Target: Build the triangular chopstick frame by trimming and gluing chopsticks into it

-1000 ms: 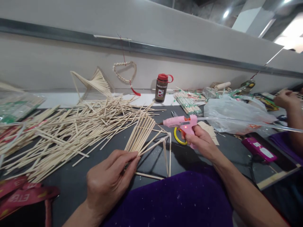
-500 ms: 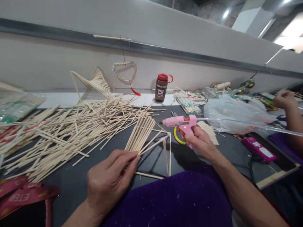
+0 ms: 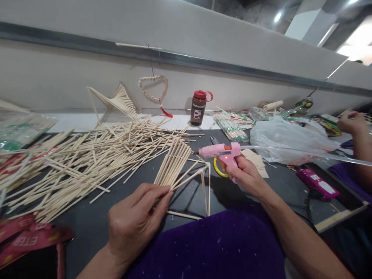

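Our left hand (image 3: 139, 221) pinches the lower end of the fanned stick frame (image 3: 173, 164) above the counter (image 3: 116, 209); our right hand (image 3: 247, 174) wraps the pink glue gun's (image 3: 216, 150) handle, its nozzle near the fan's edge.

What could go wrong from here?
Burn or drip: the right hand holds the pink glue gun, light lit, its nozzle close to the stick fan that the left hand pinches; if hot, a slip might reach those fingers.
Misalignment: the fan is pinched at its near end, so a nudge at the far end could shift sticks.
Snag: the long clear rod trailing from the gun might catch.
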Tool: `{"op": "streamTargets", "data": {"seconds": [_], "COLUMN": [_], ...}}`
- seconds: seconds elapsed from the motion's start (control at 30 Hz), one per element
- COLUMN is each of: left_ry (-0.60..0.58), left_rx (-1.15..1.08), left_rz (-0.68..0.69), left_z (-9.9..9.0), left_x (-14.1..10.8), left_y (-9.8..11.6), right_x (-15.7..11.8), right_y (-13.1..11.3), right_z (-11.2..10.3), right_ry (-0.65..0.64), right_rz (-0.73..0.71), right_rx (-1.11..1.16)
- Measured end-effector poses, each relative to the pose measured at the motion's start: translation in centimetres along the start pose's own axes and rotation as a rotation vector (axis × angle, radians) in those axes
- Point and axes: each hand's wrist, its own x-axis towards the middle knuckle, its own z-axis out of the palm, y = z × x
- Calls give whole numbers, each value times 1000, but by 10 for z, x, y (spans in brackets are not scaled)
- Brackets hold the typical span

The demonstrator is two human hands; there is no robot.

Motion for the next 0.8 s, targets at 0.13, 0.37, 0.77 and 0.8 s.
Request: {"op": "streamTargets", "data": {"seconds": [0.13,0.37,0.77,0.8], "left_ry": [4,-7,-1,1], "left_rx": [-10,-8,-20,-22], "left_rz": [3,5,-1,-1], "left_z": [0,-1,0,0], "left_x": [0,-2,-1,-1], "left_y": [1,0,0,0], "right_x": [0,0,-2,-2], "right_y": [-1,0,3,2], "right_z": [1,-1,-1,-1], "right_ry": [20,26,87,86], "right_rz": [3,9,-45,-59], "right_rx": [28,-53,-175,-192]}}
